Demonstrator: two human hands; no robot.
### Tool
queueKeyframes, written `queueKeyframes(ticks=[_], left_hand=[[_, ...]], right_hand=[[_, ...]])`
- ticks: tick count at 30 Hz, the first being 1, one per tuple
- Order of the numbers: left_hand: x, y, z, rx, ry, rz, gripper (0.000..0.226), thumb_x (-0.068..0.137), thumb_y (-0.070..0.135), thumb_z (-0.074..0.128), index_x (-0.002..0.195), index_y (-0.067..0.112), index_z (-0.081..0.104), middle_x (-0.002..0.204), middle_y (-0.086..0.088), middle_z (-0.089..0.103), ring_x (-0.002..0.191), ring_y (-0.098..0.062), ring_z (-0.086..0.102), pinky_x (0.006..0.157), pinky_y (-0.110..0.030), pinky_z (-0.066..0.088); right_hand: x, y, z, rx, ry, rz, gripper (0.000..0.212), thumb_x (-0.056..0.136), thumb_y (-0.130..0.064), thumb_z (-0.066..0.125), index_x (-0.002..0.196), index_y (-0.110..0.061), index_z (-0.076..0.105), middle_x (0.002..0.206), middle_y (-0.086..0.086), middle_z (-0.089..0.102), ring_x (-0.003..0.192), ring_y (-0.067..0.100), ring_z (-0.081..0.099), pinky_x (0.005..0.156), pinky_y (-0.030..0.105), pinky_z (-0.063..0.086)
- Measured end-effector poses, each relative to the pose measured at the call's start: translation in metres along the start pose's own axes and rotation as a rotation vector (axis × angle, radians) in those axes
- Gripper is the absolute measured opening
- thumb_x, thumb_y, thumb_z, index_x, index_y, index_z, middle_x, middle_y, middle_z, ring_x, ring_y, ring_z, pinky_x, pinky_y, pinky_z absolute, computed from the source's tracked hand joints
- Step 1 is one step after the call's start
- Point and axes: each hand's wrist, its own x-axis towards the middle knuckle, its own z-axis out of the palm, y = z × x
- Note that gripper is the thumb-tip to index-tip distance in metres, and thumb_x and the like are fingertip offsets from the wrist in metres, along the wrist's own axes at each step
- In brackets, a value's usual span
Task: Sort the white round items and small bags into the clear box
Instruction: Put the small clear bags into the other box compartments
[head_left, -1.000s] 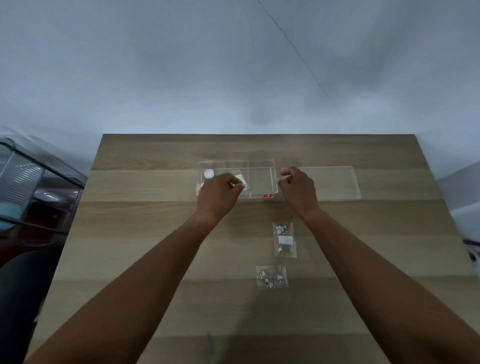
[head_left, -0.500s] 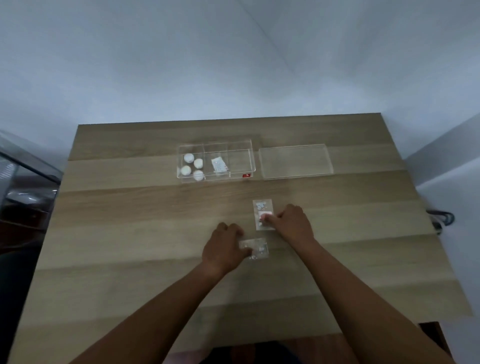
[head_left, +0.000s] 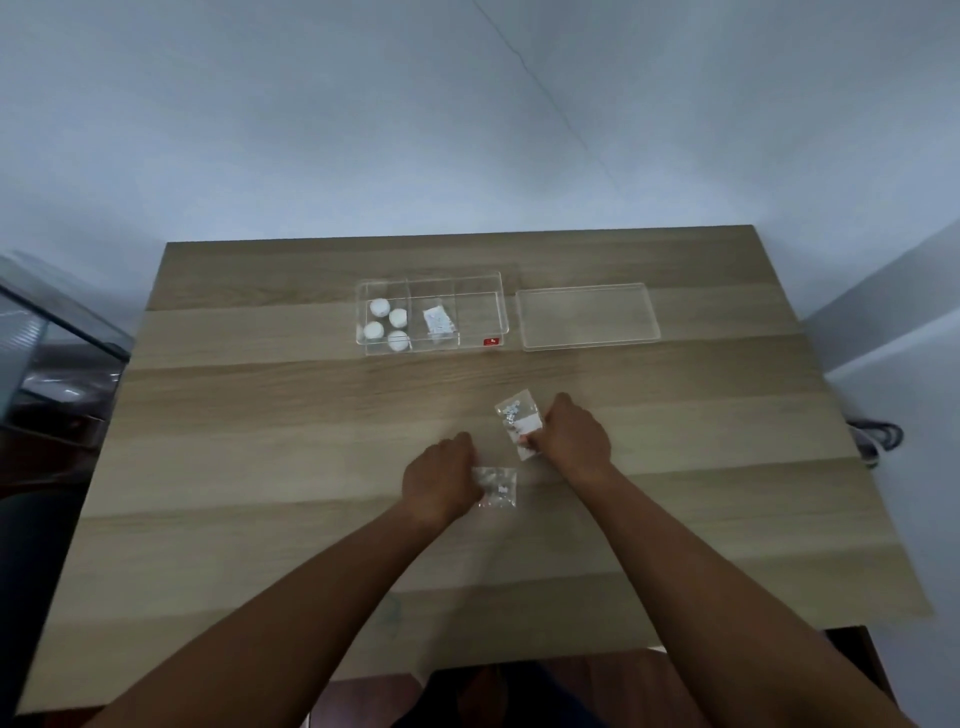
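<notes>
The clear box (head_left: 480, 291) stands at the back middle of the wooden table (head_left: 260, 415). Its left compartment holds several white round items (head_left: 388, 325); the middle compartment holds one small bag (head_left: 439, 322); the right compartment looks empty. Nearer to me, my right hand (head_left: 571, 439) pinches a small bag (head_left: 517, 418) of tiny parts, which is tilted and partly lifted. My left hand (head_left: 439, 483) grips the left edge of a second small bag (head_left: 497, 487) lying flat on the table.
The box's clear lid (head_left: 587, 316) lies flat just right of the box. A glass-sided cabinet (head_left: 47, 353) stands off the table's left edge. A dark cable (head_left: 878, 434) lies on the floor at the right.
Both hands came back from the box to the two bags nearer me and took hold of them. The right hand's bag has tilted and lifted slightly since half a second ago.
</notes>
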Motion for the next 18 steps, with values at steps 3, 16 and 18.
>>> queueKeyframes(ticks=[3,16,18], left_hand=[[0.003,-0.006,-0.007,-0.106,-0.055,-0.047,0.029,0.071,0.025,0.073,0.093,0.02,0.056,0.095,-0.005,0.07,0.088,-0.026,0.066,0.066,-0.032,0.046],[0.025,-0.02,-0.047,-0.93,-0.329,-0.28,0.011,0.09,0.0,0.054,0.093,0.001,0.064,0.08,-0.02,0.063,0.068,-0.027,0.06,0.06,-0.034,0.052],[0.032,-0.017,-0.06,-0.898,-0.279,-0.237,0.012,0.088,0.003,0.056,0.079,0.006,0.062,0.076,-0.016,0.06,0.061,-0.023,0.053,0.056,-0.03,0.042]], right_hand=[[0.004,0.004,-0.001,0.101,0.003,0.013,0.034,0.07,-0.029,0.077,0.09,-0.016,0.052,0.098,0.009,0.069,0.091,0.03,0.064,0.066,0.03,0.037],[0.024,0.019,-0.017,0.367,-0.021,0.079,0.019,0.078,0.003,0.05,0.077,0.003,0.07,0.071,0.02,0.066,0.073,0.034,0.064,0.065,0.038,0.047],[0.025,0.02,-0.018,0.411,-0.002,0.069,0.019,0.078,0.003,0.054,0.07,-0.004,0.07,0.068,0.017,0.065,0.069,0.033,0.064,0.068,0.044,0.052]])
